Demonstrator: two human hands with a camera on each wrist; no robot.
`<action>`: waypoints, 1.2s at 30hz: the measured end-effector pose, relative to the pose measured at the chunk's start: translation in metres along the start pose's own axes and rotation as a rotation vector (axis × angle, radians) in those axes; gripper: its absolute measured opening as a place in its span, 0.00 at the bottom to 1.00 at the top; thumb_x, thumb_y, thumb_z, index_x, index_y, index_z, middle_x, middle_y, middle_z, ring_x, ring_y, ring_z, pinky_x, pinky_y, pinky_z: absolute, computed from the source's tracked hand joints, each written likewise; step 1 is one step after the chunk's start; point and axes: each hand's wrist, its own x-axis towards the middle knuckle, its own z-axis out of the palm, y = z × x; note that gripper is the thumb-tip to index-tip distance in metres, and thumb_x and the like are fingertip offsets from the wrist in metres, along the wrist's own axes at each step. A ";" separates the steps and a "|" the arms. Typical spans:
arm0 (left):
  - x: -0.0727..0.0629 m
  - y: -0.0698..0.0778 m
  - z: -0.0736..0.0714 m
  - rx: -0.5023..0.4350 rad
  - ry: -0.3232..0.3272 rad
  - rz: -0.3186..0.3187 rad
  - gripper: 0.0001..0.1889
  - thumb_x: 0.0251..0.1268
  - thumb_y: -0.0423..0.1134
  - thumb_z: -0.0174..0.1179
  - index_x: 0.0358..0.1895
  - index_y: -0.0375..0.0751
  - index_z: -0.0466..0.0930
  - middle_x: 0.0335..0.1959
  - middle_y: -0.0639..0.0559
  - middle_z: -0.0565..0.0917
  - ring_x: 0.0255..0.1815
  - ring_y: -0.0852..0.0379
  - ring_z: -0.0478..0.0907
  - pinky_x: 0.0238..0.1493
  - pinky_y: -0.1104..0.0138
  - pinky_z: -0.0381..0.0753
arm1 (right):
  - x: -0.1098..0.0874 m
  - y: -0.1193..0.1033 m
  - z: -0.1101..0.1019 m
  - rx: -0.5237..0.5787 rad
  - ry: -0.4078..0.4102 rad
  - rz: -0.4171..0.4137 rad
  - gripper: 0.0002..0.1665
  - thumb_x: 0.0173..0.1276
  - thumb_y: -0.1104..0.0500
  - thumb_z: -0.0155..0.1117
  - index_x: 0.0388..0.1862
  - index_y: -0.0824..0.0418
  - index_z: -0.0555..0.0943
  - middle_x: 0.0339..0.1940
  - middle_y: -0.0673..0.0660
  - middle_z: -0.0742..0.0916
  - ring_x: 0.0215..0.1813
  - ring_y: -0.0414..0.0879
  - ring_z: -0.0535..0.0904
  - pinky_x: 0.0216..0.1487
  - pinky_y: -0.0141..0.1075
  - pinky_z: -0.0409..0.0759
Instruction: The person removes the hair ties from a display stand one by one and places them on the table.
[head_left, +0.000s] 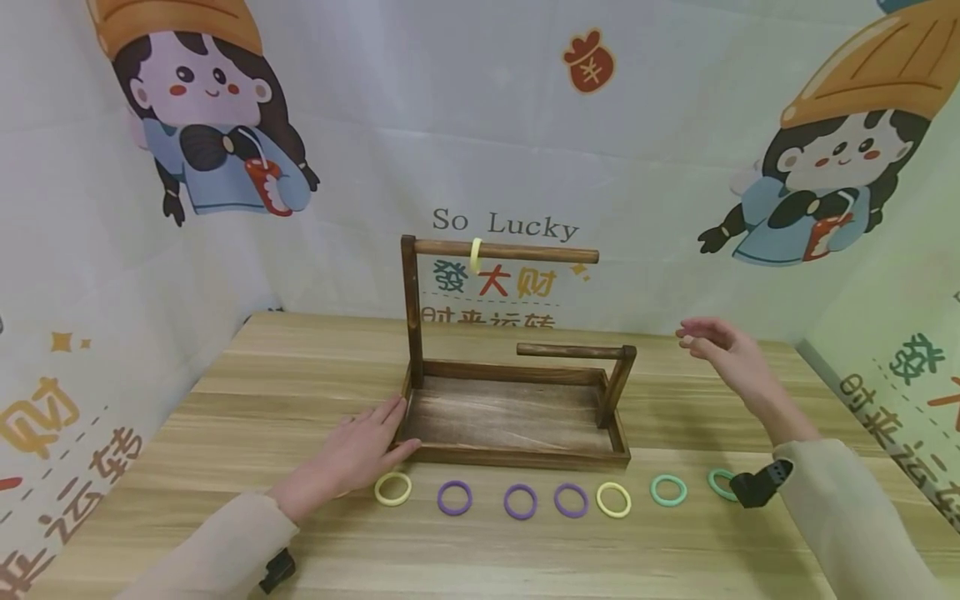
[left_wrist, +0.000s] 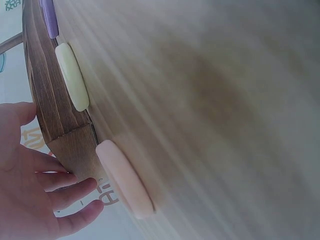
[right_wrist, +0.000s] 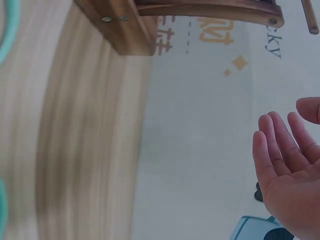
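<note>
A dark wooden rack (head_left: 517,457) with a tray base and two horizontal bars stands on the table. On its upper bar (head_left: 540,252) hangs a pale yellow ring (head_left: 476,256). My left hand (head_left: 356,446) touches the tray's left end, fingers extended, thumb at the front corner. Close below that hand lie a yellow ring (head_left: 393,489) and a peach ring (left_wrist: 125,179), the latter mostly hidden by the hand in the head view. My right hand (head_left: 720,350) is held in the air right of the lower bar (head_left: 570,351), fingers loosely bent, nothing in it.
In front of the rack lies a row of rings: three purple, among them the middle one (head_left: 521,502), a second yellow ring (head_left: 613,500) and two green ones, the nearer (head_left: 668,490) left of the right wrist's camera. A printed cloth (head_left: 360,167) hangs behind the table (head_left: 262,375).
</note>
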 end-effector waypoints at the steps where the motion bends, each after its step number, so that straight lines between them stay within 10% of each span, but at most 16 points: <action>1: 0.000 0.000 0.000 0.000 0.000 0.000 0.35 0.64 0.56 0.43 0.63 0.28 0.57 0.63 0.35 0.59 0.58 0.35 0.60 0.52 0.44 0.60 | 0.006 0.003 0.000 -0.010 0.004 0.005 0.20 0.67 0.59 0.51 0.57 0.61 0.70 0.50 0.57 0.78 0.48 0.44 0.75 0.45 0.34 0.73; 12: -0.001 0.001 -0.001 -0.007 -0.013 -0.004 0.35 0.65 0.56 0.43 0.63 0.28 0.57 0.63 0.36 0.58 0.58 0.35 0.60 0.52 0.44 0.60 | 0.019 -0.121 0.056 -0.189 0.070 0.110 0.23 0.68 0.52 0.48 0.57 0.65 0.67 0.53 0.61 0.75 0.52 0.47 0.72 0.54 0.43 0.66; 23: 0.000 0.001 -0.001 -0.001 -0.008 -0.003 0.35 0.64 0.55 0.44 0.63 0.28 0.58 0.63 0.36 0.59 0.58 0.35 0.61 0.51 0.44 0.60 | 0.046 -0.149 0.085 -0.085 0.238 -0.045 0.18 0.65 0.59 0.54 0.52 0.65 0.72 0.49 0.58 0.79 0.49 0.42 0.73 0.51 0.36 0.68; 36: 0.000 0.002 -0.002 -0.008 -0.017 -0.008 0.35 0.65 0.55 0.44 0.63 0.28 0.57 0.63 0.36 0.58 0.58 0.35 0.60 0.52 0.44 0.60 | 0.067 -0.182 0.122 -0.006 0.173 -0.140 0.20 0.62 0.65 0.56 0.54 0.69 0.70 0.51 0.64 0.77 0.53 0.48 0.71 0.53 0.35 0.68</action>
